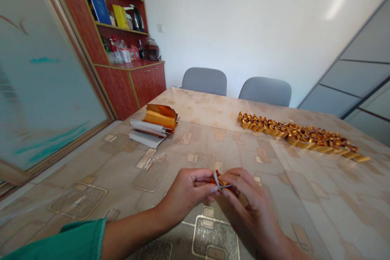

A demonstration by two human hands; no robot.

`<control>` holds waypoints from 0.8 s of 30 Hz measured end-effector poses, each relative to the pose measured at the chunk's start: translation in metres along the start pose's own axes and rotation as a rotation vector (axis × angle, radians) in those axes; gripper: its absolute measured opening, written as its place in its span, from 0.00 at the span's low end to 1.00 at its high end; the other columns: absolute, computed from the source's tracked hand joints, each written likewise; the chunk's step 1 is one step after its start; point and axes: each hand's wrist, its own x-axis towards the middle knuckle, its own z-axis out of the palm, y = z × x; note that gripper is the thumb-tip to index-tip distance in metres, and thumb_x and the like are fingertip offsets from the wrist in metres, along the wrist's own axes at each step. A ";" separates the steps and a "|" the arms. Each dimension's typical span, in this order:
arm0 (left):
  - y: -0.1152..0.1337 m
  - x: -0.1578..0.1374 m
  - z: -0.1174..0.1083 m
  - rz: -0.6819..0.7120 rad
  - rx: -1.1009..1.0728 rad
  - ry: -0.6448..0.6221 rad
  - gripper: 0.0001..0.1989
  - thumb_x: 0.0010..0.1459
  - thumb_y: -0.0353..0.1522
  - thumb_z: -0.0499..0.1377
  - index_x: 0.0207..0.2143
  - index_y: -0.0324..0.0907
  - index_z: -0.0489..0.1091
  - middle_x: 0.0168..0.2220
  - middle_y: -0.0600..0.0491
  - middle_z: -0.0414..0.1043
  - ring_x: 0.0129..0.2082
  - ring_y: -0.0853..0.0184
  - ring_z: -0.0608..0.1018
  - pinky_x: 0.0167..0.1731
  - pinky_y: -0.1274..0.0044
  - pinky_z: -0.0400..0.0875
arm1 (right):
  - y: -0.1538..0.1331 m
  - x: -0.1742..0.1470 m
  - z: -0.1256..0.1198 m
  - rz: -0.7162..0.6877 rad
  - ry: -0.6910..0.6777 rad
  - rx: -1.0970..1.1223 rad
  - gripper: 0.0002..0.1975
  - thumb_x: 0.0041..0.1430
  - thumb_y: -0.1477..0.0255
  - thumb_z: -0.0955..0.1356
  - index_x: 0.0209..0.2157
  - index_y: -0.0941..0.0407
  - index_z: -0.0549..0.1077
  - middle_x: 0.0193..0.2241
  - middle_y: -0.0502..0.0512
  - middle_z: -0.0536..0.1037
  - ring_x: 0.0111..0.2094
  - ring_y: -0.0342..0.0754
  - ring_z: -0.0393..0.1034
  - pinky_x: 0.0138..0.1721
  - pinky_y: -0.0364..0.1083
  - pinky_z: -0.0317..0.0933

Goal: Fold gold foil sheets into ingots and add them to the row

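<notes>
Between my two hands, above the near part of the table, is a small piece of gold foil paper [218,181], partly folded, with its pale backing showing along the edges. My left hand [195,185] pinches its left side between thumb and fingers. On the right side, my right hand [246,193] grips it with thumb and fingertips. Fingers cover much of the piece, so its full shape is hidden. Farther off to the left lies a stack of gold foil sheets [161,117], curled, with white backs. At the right, several folded gold foil pieces [301,136] sit in long rows.
A patterned cloth covers the table [183,150]. Two grey chairs [204,80] stand at its far side. A reddish wooden cabinet [146,83] with shelves, bottles and a kettle [136,18] is at the back left. A sliding glass door [45,69] runs along the left.
</notes>
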 end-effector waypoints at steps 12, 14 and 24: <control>0.000 -0.003 0.001 0.021 -0.035 0.063 0.10 0.50 0.31 0.66 0.35 0.37 0.77 0.32 0.50 0.78 0.32 0.67 0.77 0.33 0.78 0.70 | -0.005 0.000 -0.011 0.023 -0.010 0.015 0.14 0.62 0.77 0.68 0.48 0.49 0.70 0.38 0.52 0.74 0.34 0.47 0.70 0.33 0.45 0.67; -0.001 -0.003 0.001 0.024 -0.016 0.086 0.10 0.50 0.32 0.66 0.35 0.37 0.77 0.31 0.51 0.78 0.30 0.68 0.77 0.31 0.79 0.69 | -0.005 0.001 -0.015 0.006 -0.019 -0.019 0.11 0.63 0.78 0.66 0.45 0.50 0.71 0.37 0.53 0.74 0.34 0.47 0.70 0.33 0.45 0.66; -0.002 -0.003 0.004 0.101 0.056 0.111 0.07 0.51 0.29 0.65 0.34 0.38 0.78 0.32 0.52 0.80 0.32 0.67 0.79 0.35 0.78 0.72 | -0.001 0.001 -0.009 -0.055 -0.054 -0.041 0.09 0.65 0.78 0.65 0.43 0.50 0.72 0.37 0.52 0.75 0.38 0.46 0.72 0.38 0.43 0.68</control>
